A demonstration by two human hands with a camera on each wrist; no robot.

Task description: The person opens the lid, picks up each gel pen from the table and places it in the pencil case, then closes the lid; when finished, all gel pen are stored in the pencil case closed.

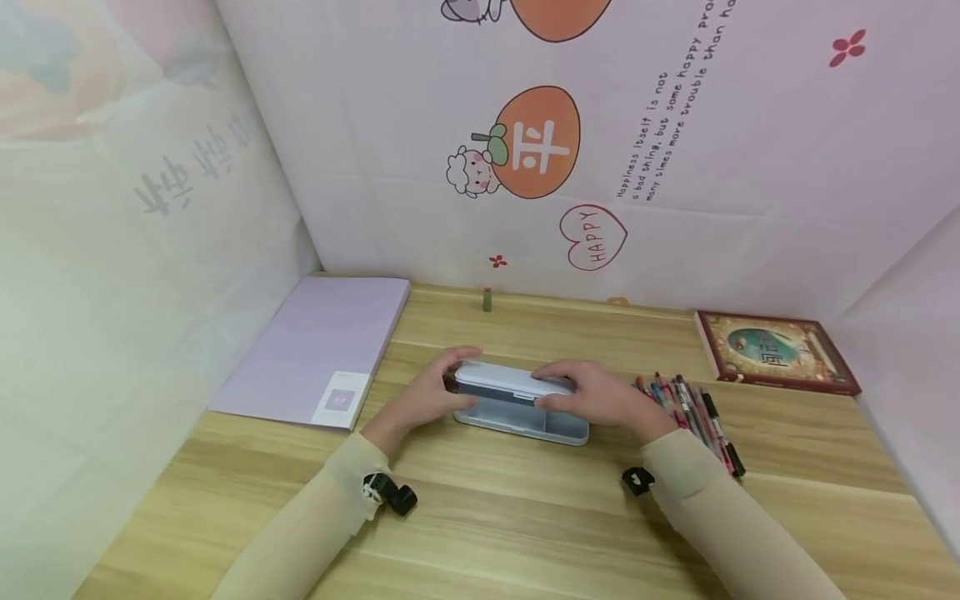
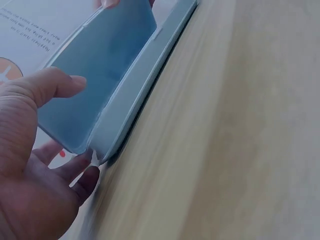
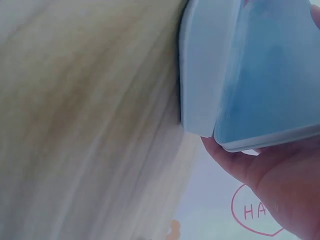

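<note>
A pale blue-grey pencil case (image 1: 566, 435) rests on the wooden table in front of the person, its lid (image 1: 495, 375) tilted partway up from the base. At the case's left end, the left hand (image 1: 435, 393) grips the lid, thumb in front and the other fingers behind. The right hand (image 1: 596, 393) holds the lid's right end, fingers over the top and thumb at the front edge. In the left wrist view the lid's smooth inner face (image 2: 117, 55) shows beside the left thumb. From the right wrist, fingers appear behind the lid near the hinge side.
Several loose pens (image 1: 701, 425) lie right of the case, close to the right forearm. A lavender folder (image 1: 315, 342) with a white label lies at the left. A dark red-edged book (image 1: 780, 354) lies at the back right. Printed sheeting (image 1: 405, 167) walls the table in.
</note>
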